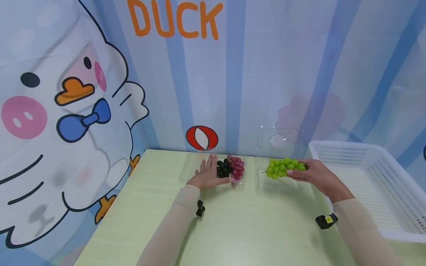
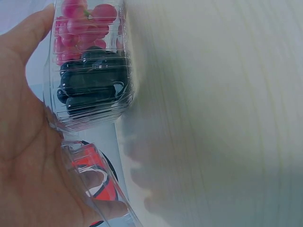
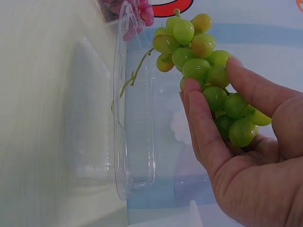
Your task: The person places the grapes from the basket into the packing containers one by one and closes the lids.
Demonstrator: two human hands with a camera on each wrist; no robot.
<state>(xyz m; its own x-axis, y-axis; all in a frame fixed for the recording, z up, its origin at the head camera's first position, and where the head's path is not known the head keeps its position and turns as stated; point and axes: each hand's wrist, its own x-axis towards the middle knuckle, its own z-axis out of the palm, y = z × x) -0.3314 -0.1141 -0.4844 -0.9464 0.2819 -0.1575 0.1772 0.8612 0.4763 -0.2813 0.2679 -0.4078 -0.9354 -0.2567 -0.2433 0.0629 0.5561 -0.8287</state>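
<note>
Green grapes (image 1: 282, 167) hang in the grip of my right hand (image 1: 321, 179), above a clear open container (image 1: 266, 183). In the right wrist view the fingers and thumb curl round the green grapes (image 3: 195, 68), with a bare stem trailing from them. My left hand (image 1: 209, 176), fingers spread, rests on another clear container (image 2: 85, 120) that holds dark grapes (image 1: 224, 168) and red grapes (image 1: 237, 166). Seen from the left wrist, the palm lies along this container's side, dark grapes (image 2: 94, 80) nearest the fingers and red grapes (image 2: 78, 28) beyond.
A white perforated basket (image 1: 366, 184) stands at the right side of the pale table (image 1: 246, 229). Behind the table hangs a blue striped cloth (image 1: 239, 74) with a large duck print (image 1: 76, 155) on the left.
</note>
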